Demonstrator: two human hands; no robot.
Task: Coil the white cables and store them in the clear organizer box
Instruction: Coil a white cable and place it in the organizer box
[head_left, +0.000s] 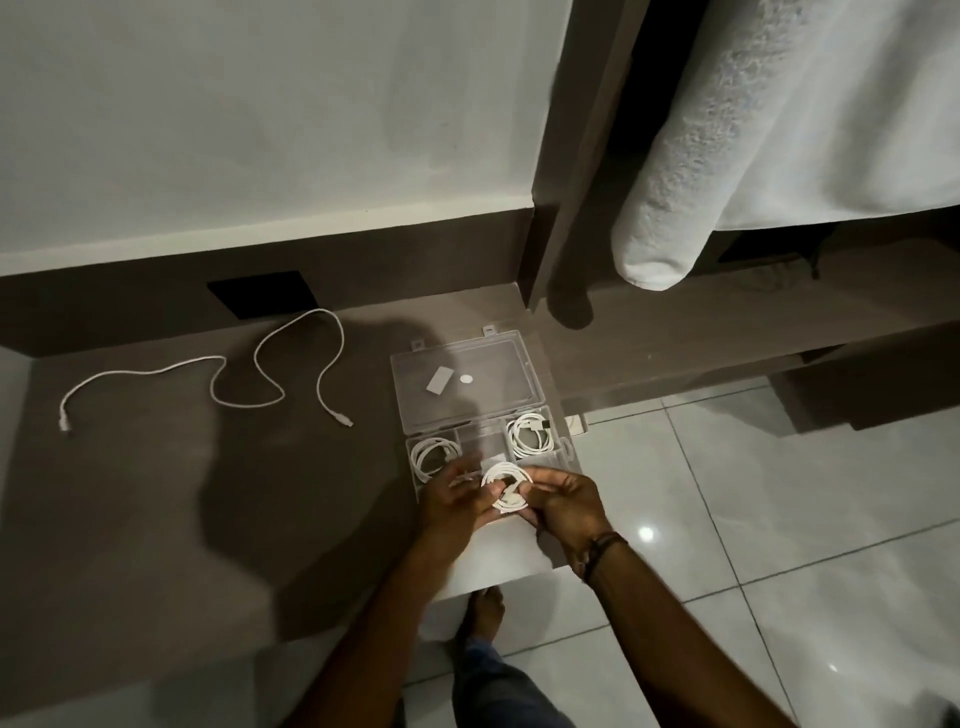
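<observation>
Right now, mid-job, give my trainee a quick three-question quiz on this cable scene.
1. True or false: the clear organizer box has its lid open.
2. How many coiled cables already lie in its compartments?
3. Multiple choice: the uncoiled cable lies A) inside the box, B) on the desk left of the box, C) on the floor tiles.

Key: 1 true. 2 two: left coil, right coil; a third coil is held by the left hand and right hand. 3 B.

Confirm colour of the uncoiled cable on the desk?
White; the uncoiled cable shows clearly in the head view.
</observation>
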